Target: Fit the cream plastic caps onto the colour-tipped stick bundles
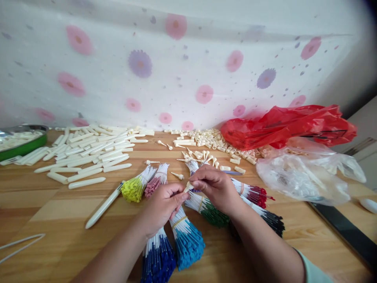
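Currently, head view: one small cream piece (pixel 187 186), pinched at the fingertips of left hand (pixel 163 206) and right hand (pixel 217 186), directly in the grip. Apparently done: one fitted white pen (pixel 103 207), left of the grip. Apparently outstanding: loose barrels (pixel 86 182), farther left and beyond; similar cream pieces (pixel 177 175), just beyond; bundled coloured refills (pixel 188 244), around the grip.

Wooden table (pixel 59 243) beneath pen barrels (pixel 86 182), refill bundles (pixel 188 247)

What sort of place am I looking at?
Possibly a makeshift workspace in a home: a flowered sheet hangs behind a wooden table strewn with a pile of cream plastic tubes and a banded light-blue-tipped bundle.
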